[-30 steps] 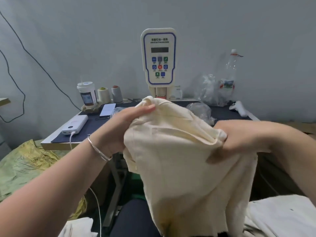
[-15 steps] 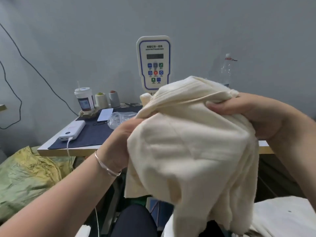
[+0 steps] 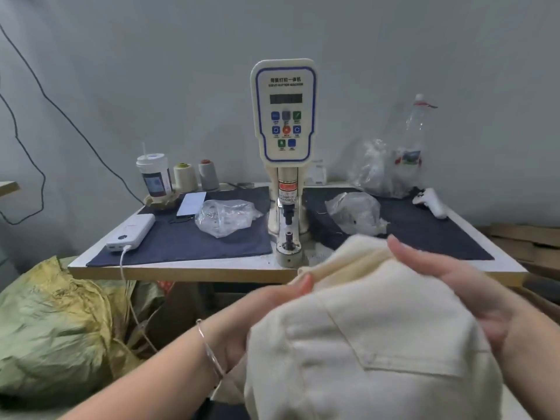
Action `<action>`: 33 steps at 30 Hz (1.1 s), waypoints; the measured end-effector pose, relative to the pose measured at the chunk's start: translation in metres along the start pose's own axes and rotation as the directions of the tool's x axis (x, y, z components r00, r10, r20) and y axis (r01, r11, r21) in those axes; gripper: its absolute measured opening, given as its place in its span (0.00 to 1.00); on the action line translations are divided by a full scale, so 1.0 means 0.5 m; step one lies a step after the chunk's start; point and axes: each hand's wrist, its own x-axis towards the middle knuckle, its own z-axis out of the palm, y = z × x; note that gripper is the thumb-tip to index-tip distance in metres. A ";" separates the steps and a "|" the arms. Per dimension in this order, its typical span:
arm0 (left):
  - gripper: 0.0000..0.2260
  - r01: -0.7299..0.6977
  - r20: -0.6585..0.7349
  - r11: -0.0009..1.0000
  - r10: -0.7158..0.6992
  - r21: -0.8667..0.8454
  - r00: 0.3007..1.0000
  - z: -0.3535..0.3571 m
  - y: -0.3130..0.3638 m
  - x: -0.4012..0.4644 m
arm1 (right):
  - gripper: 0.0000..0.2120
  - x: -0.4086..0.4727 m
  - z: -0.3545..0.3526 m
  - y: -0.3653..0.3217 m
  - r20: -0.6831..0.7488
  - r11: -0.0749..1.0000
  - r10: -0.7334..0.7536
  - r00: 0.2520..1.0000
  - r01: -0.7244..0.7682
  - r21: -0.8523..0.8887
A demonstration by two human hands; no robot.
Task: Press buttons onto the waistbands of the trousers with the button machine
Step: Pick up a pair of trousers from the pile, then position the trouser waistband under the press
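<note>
Cream trousers (image 3: 363,338) are bunched low in front of the table, held between both hands. My left hand (image 3: 260,310) grips the cloth from the left, its fingers mostly under the fabric. My right hand (image 3: 448,283) holds the upper right of the bundle, fingers laid over the folded edge. The white button machine (image 3: 285,116) stands at the table's middle, its die post (image 3: 289,241) bare, just left of and beyond the trousers.
On the dark mat (image 3: 181,237) lie a power bank (image 3: 131,233), a clear bag of small parts (image 3: 222,216) and another bag (image 3: 354,212). A cup (image 3: 154,177) and thread cones (image 3: 185,177) stand at the back left. A green-yellow sack (image 3: 54,325) sits lower left.
The trousers and both hands have dropped from in front of the machine to below the table edge, uncovering the die post. The view has tilted down.
</note>
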 end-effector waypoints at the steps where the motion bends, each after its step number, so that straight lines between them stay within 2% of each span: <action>1: 0.25 0.013 -0.022 1.000 -0.012 0.022 1.000 0.002 -0.001 0.006 | 0.31 0.012 -0.005 0.007 -0.023 0.996 0.050 0.998 -0.049 0.073; 2: 0.26 0.004 -0.029 0.998 -0.002 0.058 1.000 0.003 0.000 0.010 | 0.32 0.020 -0.016 0.010 0.037 0.983 0.088 0.995 -0.093 0.157; 4: 0.27 -0.048 -0.121 0.984 0.069 0.171 0.990 -0.008 0.010 0.024 | 0.27 0.043 -0.039 0.009 -0.035 0.974 0.119 0.992 -0.110 0.201; 6: 0.27 -0.082 -0.205 0.965 0.135 0.248 0.970 -0.031 0.028 0.038 | 0.18 0.074 -0.060 0.002 -0.164 0.983 0.098 0.982 -0.070 0.169; 8: 0.26 -0.100 -0.268 0.950 0.183 0.294 0.946 -0.062 0.040 0.054 | 0.18 0.108 -0.069 -0.006 -0.239 0.993 0.108 0.965 -0.091 0.081; 12: 0.19 -0.162 -0.301 0.969 0.213 0.186 0.929 -0.121 0.066 0.090 | 0.22 0.195 -0.083 -0.033 -0.309 0.993 0.047 0.950 -0.078 -0.089; 14: 0.17 -0.141 -0.321 0.989 0.150 0.051 0.935 -0.142 0.074 0.110 | 0.26 0.236 -0.089 -0.047 -0.301 0.981 0.001 0.954 -0.060 -0.186; 16: 0.18 -0.088 -0.325 0.992 0.055 -0.086 0.944 -0.162 0.076 0.137 | 0.36 0.269 -0.092 -0.056 -0.215 0.943 0.002 0.977 -0.073 -0.325; 17: 0.19 -0.070 -0.320 0.990 0.028 -0.120 0.947 -0.170 0.078 0.152 | 0.35 0.283 -0.092 -0.058 -0.180 0.911 0.002 0.984 -0.076 -0.405; 19: 0.15 -0.047 -0.283 0.989 0.005 -0.141 0.959 -0.179 0.084 0.177 | 0.25 0.311 -0.097 -0.057 -0.151 0.881 -0.033 0.988 -0.042 -0.471; 21: 0.13 0.011 -0.207 0.986 -0.046 -0.169 0.977 -0.187 0.089 0.192 | 0.22 0.335 -0.110 -0.055 -0.154 0.926 -0.074 0.985 0.011 -0.378; 23: 0.19 0.045 -0.134 0.987 -0.067 -0.157 0.989 -0.199 0.084 0.198 | 0.23 0.352 -0.125 -0.059 -0.120 0.978 -0.051 0.991 0.025 -0.207; 25: 0.27 0.038 -0.142 0.995 -0.052 -0.096 0.989 -0.214 0.083 0.197 | 0.26 0.367 -0.133 -0.063 -0.100 0.999 0.018 0.995 -0.021 -0.030; 27: 0.24 0.031 -0.178 0.999 -0.036 -0.028 0.983 -0.220 0.096 0.200 | 0.31 0.382 -0.137 -0.062 -0.116 0.993 0.089 0.989 -0.079 0.092; 30: 0.17 -0.016 -0.251 1.000 0.008 -0.026 0.968 -0.217 0.105 0.202 | 0.25 0.393 -0.139 -0.059 -0.174 0.987 0.137 0.975 -0.118 0.113; 33: 0.18 -0.121 -0.302 0.982 0.073 -0.145 0.950 -0.209 0.109 0.206 | 0.20 0.394 -0.144 -0.059 -0.226 0.985 0.108 0.968 -0.074 0.153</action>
